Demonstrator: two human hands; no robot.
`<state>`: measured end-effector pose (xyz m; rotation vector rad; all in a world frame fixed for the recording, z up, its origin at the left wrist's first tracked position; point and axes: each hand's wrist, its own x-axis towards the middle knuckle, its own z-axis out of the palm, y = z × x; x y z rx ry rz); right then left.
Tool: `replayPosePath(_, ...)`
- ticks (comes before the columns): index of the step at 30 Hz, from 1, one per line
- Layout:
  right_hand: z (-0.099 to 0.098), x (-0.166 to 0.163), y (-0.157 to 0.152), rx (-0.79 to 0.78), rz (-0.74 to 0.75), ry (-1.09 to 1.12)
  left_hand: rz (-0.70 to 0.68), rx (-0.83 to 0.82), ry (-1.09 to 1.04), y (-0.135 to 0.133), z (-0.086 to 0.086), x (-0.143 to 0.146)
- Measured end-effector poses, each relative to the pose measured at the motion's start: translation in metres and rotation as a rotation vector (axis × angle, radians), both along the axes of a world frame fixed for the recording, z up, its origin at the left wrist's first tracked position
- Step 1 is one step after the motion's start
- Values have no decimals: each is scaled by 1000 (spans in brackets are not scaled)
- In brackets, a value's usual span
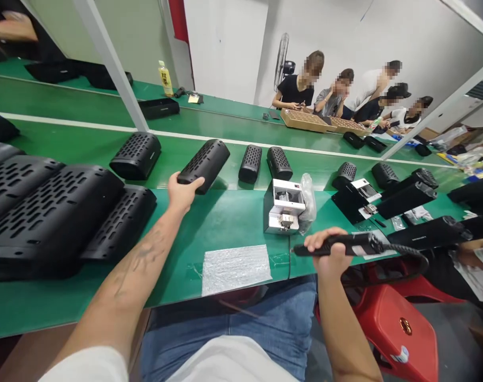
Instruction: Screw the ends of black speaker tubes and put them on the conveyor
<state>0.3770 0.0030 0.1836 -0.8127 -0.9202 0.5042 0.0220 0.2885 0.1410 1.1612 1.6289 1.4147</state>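
My left hand (180, 193) reaches out over the green bench and grips the near end of a black perforated speaker shell (205, 163) lying on the belt. My right hand (327, 255) is closed around a black electric screwdriver (344, 245) with a cable running off to the right, held just above the bench's front edge. A small white and grey screw feeder box (284, 206) stands between the two hands. A sheet of bubble wrap (235, 268) lies flat in front of me.
A stack of black shells (58, 217) fills the left of the bench. More shells (249, 162) sit along the green belt (233, 139). Black boxes (408, 199) lie at right. A red stool (392, 323) stands beside my knee. Several people work at the far end.
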Motion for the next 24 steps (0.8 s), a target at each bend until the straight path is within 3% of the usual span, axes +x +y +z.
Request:
replayPosePath(1, 4, 4, 17, 29, -36, -23, 1, 2, 21, -28, -5, -20)
replayPosePath(5, 13, 13, 82, 41, -111, -83, -234, 6, 182, -148, -33, -86)
replayPosePath(8, 8, 15, 111, -14, -112, -166, -419, -46, 159, -223, -50, -101)
replayPosePath(10, 1, 16, 117, -68, -80, -205, -520, -54, 187, -257, -54, -94)
replayPosePath(13, -7, 16, 114, -113, -72, -213, -650, -32, 266, -279, -53, -73)
replayPosePath(18, -1, 11, 96, -79, -100, -169, -770, 28, 393, -271, -53, -53)
replayPosePath(24, 29, -13, 28, 3, 58, -129, -798, 23, 392, -268, -87, -58)
